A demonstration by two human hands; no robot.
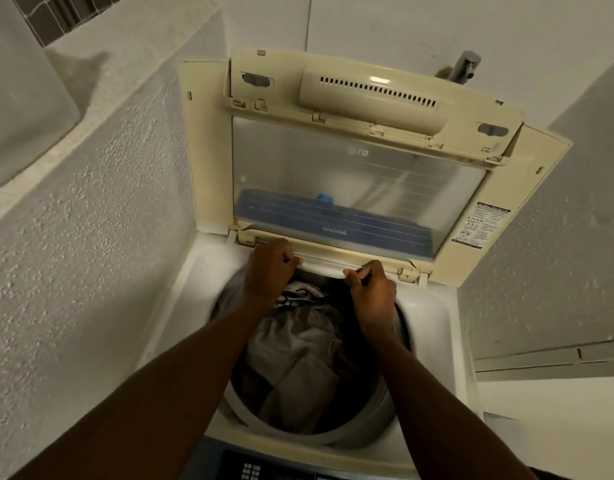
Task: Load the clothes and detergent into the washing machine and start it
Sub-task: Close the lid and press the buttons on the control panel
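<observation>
Head view, looking steeply down into a top-loading washing machine point(433, 317), with a rough plastered wall point(91, 237) close on the left.

Lid point(350, 168) raised and folded back at the far side, its clear panel facing the camera inside a cream frame.

Left hand point(269, 268) and right hand point(371, 289) both on the lid's near rail point(319, 259), fingers curled round it, knuckles up. Neither hand spread; both gripping. Left hand toward the left end of the rail, right hand just past the middle, a bare stretch of rail between them.

Clothes point(298, 351) already down in the drum, below the hands and nearer: heaped grey and dark fabric, with a white patterned piece at the far side. No detergent container anywhere in sight.

Dark control panel point(264, 469) at the very near edge, partly cut off, between the two forearms.

Key relation: rail lying left to right across the far side of the drum, lid body standing up beyond the hands, both hands about equally near to it.

Likely next: drawing that rail toward the near side and down over the drum, both hands together.
</observation>
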